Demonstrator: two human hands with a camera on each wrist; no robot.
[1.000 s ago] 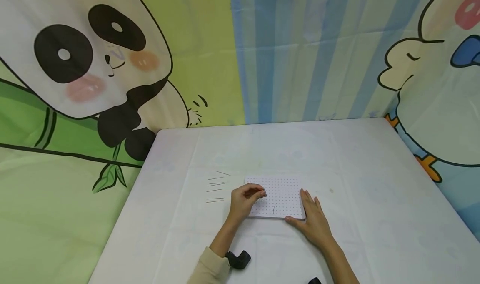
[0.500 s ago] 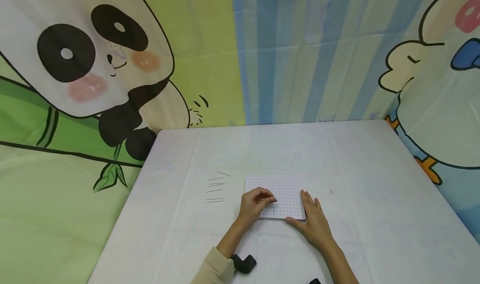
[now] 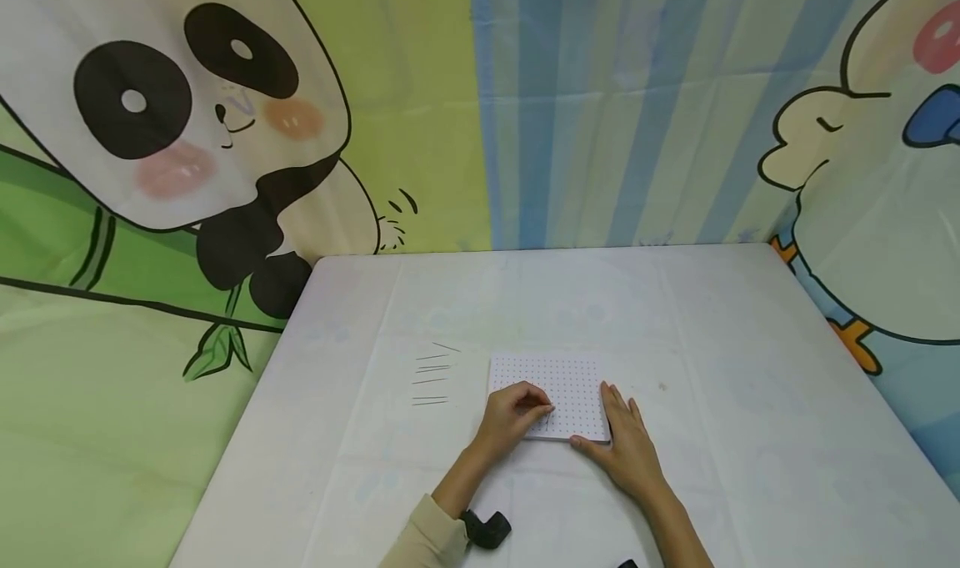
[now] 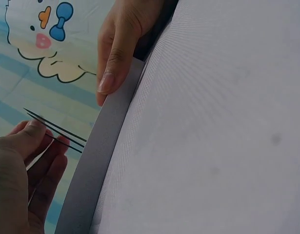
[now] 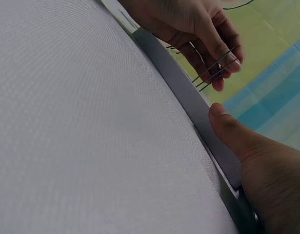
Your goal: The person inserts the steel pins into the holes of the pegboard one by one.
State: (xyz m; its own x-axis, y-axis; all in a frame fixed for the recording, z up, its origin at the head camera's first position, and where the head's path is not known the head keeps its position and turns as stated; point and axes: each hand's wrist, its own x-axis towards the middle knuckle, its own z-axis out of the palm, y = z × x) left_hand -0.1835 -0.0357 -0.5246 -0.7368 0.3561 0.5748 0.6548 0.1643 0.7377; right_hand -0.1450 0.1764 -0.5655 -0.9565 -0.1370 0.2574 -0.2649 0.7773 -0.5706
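Note:
A white board dotted with rows of small holes (image 3: 573,380) lies on the table. Over its front part, my left hand (image 3: 510,418) pinches a thin dark needle (image 4: 57,140) between thumb and fingertips, its lower end at the board. Two more needles (image 4: 62,127) stand upright close beside it, tips up; in the right wrist view the fingers partly cover this group. My right hand (image 3: 630,443) rests against the board's right side with fingers straight, its thumb (image 5: 232,131) touching the front edge. Whether the pinched needle sits in a hole is hidden.
Several loose needles (image 3: 431,369) lie spread on the white tablecloth (image 3: 375,459) left of the board. A black wrist-worn device (image 3: 487,530) hangs at the left wrist. Behind the table's far edge rises a printed cloth (image 3: 420,92) with cartoon animals.
My left hand has moved right and slightly nearer the front edge with its needle, coming up to the standing ones. The right hand keeps its place at the board.

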